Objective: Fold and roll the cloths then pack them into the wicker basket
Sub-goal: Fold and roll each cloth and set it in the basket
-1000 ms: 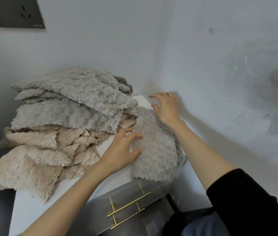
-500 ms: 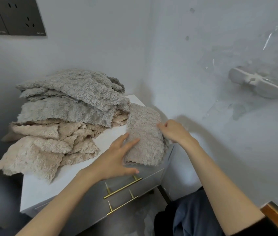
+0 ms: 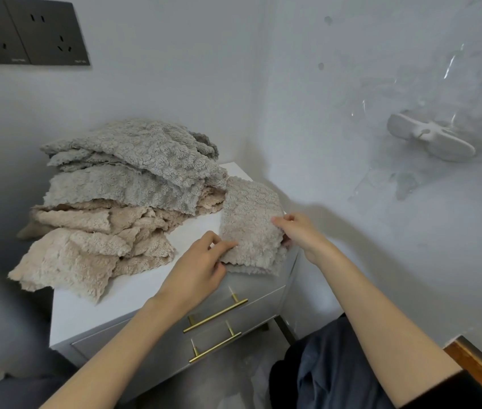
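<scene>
A folded grey fleecy cloth (image 3: 250, 222) lies at the right front corner of the white cabinet top (image 3: 92, 308), its near end hanging over the edge. My left hand (image 3: 201, 267) pinches the cloth's near left edge between thumb and fingers. My right hand (image 3: 298, 231) grips the cloth's right edge, thumb on top and fingers underneath. A pile of grey cloths (image 3: 133, 169) and beige cloths (image 3: 86, 243) fills the left and back of the cabinet top. No wicker basket is in view.
The cabinet has two drawers with gold bar handles (image 3: 216, 315). It stands in a corner between two grey walls. Dark wall sockets (image 3: 27, 33) sit at the upper left, a white wall fitting (image 3: 431, 140) at the right, a wooden edge (image 3: 481, 370) at the lower right.
My right hand drew back from the cloth's far end to its right edge and took hold. My left hand went from lying flat on the cloth to pinching its near left edge.
</scene>
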The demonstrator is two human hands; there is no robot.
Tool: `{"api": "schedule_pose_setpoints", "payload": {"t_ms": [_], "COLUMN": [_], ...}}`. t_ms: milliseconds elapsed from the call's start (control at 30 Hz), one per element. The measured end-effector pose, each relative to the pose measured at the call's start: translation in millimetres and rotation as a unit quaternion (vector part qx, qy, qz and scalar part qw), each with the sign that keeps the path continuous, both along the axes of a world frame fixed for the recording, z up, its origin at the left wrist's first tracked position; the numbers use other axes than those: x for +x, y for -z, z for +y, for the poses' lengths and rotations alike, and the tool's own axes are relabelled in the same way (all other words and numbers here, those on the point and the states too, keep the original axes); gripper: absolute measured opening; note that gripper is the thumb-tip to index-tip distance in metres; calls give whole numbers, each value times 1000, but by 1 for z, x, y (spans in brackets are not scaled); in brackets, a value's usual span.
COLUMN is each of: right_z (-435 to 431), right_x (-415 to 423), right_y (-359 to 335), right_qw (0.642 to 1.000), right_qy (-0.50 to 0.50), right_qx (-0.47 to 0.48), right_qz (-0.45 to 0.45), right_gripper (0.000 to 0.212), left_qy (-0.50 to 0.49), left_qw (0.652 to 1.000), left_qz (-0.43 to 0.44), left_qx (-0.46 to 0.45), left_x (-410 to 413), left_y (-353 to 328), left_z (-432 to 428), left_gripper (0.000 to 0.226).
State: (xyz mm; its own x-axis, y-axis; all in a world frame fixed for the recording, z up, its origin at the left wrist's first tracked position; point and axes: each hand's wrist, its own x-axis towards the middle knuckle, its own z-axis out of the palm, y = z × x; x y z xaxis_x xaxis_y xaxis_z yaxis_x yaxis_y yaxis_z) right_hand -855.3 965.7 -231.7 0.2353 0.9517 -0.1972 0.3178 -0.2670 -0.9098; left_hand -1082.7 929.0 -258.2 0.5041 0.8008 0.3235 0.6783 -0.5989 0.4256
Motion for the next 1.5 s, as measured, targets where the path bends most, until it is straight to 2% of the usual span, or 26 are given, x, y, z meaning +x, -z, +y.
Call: {"api": "schedule_pose_setpoints", "payload": {"t_ms": [100,233,300,400,567,633,767,867,1067,1133,1233,1367,1500], "right_z": [-2,-3,-7,-13,-13,-10,1,12,35,39,44,53,60], "right_x": [-4,-3,-3,-4,3,7,15,16,17,15,12,12,17], "right_y": [2,7,7,5,-4,-4,-1,2,8,8,10,11,6], "right_qw": [998,989,988,988,977,978,977,984,992,990,983,977,974], "right_qy": [33,26,4,-43,-105,-88,1,40,65,76,88,108,149], "right_qx": [34,57,24,-58,-133,-129,-54,-28,-30,-27,-39,-35,38], "right_qz": [-49,-133,-154,-137,-131,-141,-208,-172,-107,-113,-155,-180,-168], "right_gripper": [15,9,12,8,23,24,46,50,46,36,38,34,28], "left_qy": [-6,21,31,49,31,13,-25,-25,29,37,49,55,58], "left_qw": [999,994,993,993,992,995,1000,998,998,995,988,983,983], "left_qz": [15,58,72,83,102,85,-18,-51,51,88,140,163,161], "left_qx": [31,86,84,68,67,50,-2,11,6,-25,-48,-56,-72], "left_x": [1,-1,-2,-6,-14,-16,-13,-3,24,31,36,34,33], "left_y": [-4,-10,-11,-10,-12,-13,-16,-17,-8,-2,6,12,17], "left_z": [-1,-3,-2,0,7,12,22,30,48,52,59,64,65], "left_gripper": [45,44,41,35,22,21,32,27,43,50,55,55,55]}}
